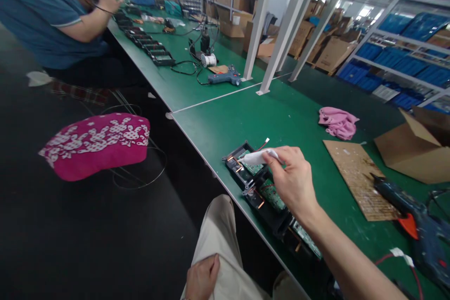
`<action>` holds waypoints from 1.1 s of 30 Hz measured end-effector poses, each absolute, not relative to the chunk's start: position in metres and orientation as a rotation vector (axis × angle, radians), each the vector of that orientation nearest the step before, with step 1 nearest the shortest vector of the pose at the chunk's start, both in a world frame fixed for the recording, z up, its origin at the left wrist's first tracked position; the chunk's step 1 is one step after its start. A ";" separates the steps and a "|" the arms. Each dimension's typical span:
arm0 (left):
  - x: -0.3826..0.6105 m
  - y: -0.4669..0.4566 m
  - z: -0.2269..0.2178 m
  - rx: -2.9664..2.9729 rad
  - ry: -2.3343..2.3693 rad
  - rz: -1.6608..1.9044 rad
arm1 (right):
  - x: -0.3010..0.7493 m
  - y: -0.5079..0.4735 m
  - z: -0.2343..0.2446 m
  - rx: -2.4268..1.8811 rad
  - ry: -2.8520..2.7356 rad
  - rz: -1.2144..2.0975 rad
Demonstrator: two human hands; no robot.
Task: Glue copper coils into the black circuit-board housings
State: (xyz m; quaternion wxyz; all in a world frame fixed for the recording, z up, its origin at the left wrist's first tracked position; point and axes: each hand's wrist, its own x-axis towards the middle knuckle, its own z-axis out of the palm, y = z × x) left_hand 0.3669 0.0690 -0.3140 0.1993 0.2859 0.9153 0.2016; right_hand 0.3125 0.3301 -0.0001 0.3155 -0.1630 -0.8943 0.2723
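My right hand [293, 178] reaches over the green table and pinches a small white tube [258, 156], its tip over the far end of a black tray [246, 178]. The tray lies along the table's near edge and holds green circuit boards [272, 194] with copper tabs and a red and white wire [263, 144]. My left hand [203, 277] rests on my thigh below the table edge, fingers curled loosely with nothing in them that I can see.
A blue glue gun [418, 222] lies on the right beside a brown cardboard sheet [356, 176]. Behind are a pink cloth [337, 123] and an open carton [413, 147]. A pink stool cushion [96, 144] stands left. Another person [49, 14] works at the far bench.
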 end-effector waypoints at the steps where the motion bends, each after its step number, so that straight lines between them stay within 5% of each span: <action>1: 0.367 0.069 -0.315 0.799 2.554 0.562 | 0.307 0.329 -0.002 -0.390 -2.377 0.654; 11: 0.366 0.068 -0.321 0.768 2.556 0.563 | 0.283 0.327 -0.016 -0.310 -2.510 0.348; 33: 0.368 0.065 -0.326 0.788 2.578 0.602 | 0.281 0.324 -0.017 -0.259 -2.481 0.399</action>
